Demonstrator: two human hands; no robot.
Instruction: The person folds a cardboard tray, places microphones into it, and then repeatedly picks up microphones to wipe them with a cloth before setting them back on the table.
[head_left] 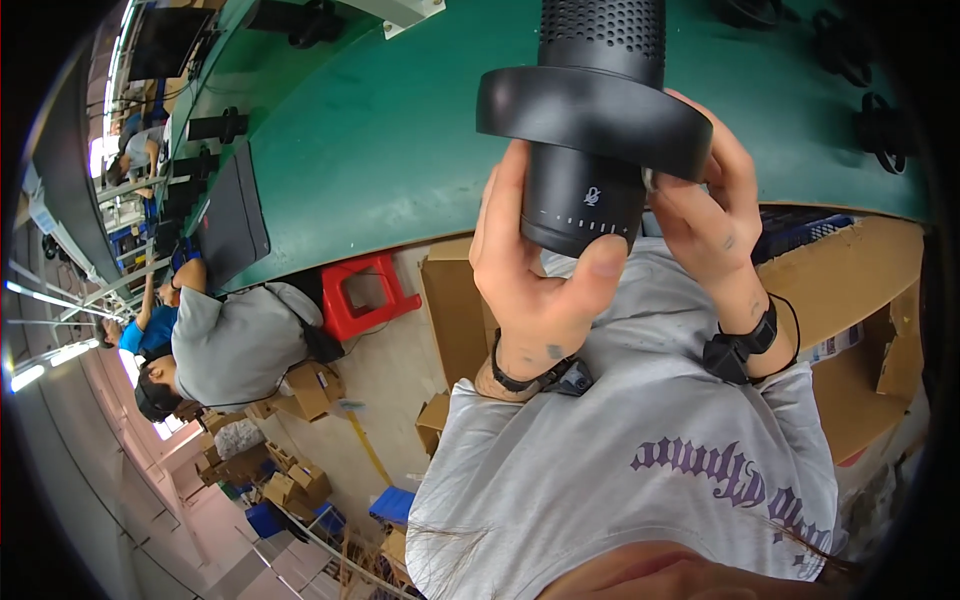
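Between my two hands is a black desktop microphone (585,190) with a perforated grille at its far end and a wide ring-shaped collar (590,112) around its body. My left hand (535,280) wraps the lower body from the left, its thumb lying near the bottom end. On the other side my right hand (708,200) grips just below the collar, fingers curled behind and partly hidden by it. A muted-microphone symbol and a row of small marks face me on the lower body. The microphone is held up over the edge of the green table (400,170).
Several black microphone parts with round bases (880,130) stand at the table's far right. A dark mat (232,215) lies at its left end. Open cardboard boxes (850,250) flank me below the edge. A red stool (365,295) and a person in grey (240,340) are at left.
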